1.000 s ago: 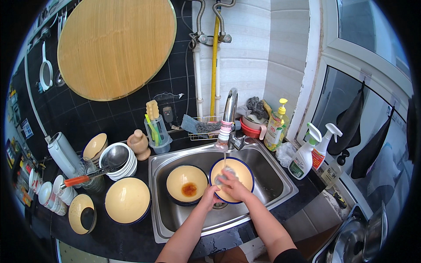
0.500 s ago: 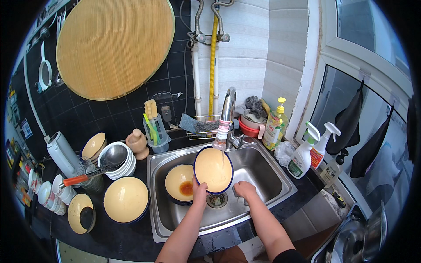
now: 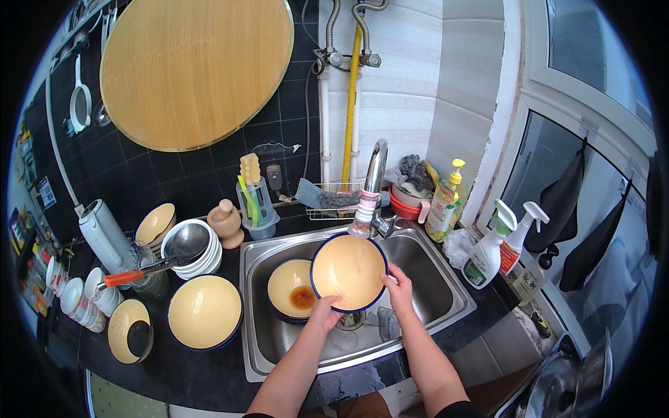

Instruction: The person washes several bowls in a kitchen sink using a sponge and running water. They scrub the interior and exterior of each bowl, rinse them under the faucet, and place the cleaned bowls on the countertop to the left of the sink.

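A cream enamel bowl (image 3: 341, 268) with a dark blue rim is tilted beneath the tap (image 3: 369, 188), and a thin stream of water runs into it. My left hand (image 3: 325, 312) grips its lower left rim, thumb on the inside. On the right rim, my right hand (image 3: 399, 287) is closed around the edge, with some fingers hidden behind. Under the bowl, a wet grey cloth (image 3: 385, 323) lies in the sink (image 3: 435, 289) near the drain. To the left, another cream bowl (image 3: 284, 279) holds a little reddish-brown liquid.
Left of the sink stand a large cream bowl (image 3: 204, 311), a smaller bowl (image 3: 120, 333), stacked white bowls (image 3: 211, 261) with a ladle (image 3: 187, 242), and a wooden mortar (image 3: 224, 226). Spray bottles (image 3: 483, 261) and a yellow-topped soap bottle (image 3: 443, 209) are at the right.
My right hand has left the grey cloth in the sink and risen to the bowl's right rim. The bowl is turned and now held two-handed. The whole view has shifted slightly.
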`<state>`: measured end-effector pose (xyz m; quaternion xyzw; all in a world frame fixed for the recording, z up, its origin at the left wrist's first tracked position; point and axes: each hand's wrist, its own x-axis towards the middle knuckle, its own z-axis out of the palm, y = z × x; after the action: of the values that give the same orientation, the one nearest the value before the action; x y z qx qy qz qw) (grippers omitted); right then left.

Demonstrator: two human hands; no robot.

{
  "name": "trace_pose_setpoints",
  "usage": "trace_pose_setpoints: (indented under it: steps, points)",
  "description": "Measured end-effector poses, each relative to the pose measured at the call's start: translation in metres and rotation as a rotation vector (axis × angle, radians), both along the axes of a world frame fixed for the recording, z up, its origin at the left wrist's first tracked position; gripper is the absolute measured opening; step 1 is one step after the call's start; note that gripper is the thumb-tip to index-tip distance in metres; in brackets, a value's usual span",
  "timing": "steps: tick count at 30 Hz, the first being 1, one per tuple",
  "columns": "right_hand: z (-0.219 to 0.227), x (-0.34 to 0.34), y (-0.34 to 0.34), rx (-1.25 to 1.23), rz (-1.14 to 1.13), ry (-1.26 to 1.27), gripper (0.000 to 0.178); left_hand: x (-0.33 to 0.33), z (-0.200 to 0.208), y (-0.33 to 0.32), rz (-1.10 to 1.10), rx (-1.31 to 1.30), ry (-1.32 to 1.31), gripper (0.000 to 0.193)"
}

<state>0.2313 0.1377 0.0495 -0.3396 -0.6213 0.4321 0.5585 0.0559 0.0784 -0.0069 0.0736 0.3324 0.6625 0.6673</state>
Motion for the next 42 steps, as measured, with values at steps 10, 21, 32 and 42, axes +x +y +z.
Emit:
trace_pose_setpoints:
  steps: [10,21,32,42]
  points:
    - [0.003,0.009,0.007,-0.425,-0.058,0.27,0.045,0.002,0.025,-0.008,-0.667,-0.151,0.137,0.066]
    - [-0.032,0.006,0.02,-0.825,0.2,-0.097,0.026,0.008,0.099,-0.022,-0.341,-0.326,0.871,0.06]
    - [-0.045,-0.006,0.014,-0.838,0.643,-0.185,0.025,0.012,0.16,-0.047,-0.163,-0.204,2.141,0.041]
    - [-0.031,-0.002,0.011,-0.69,0.641,-0.255,0.035,-0.002,0.189,-0.106,0.08,0.171,2.536,0.051]
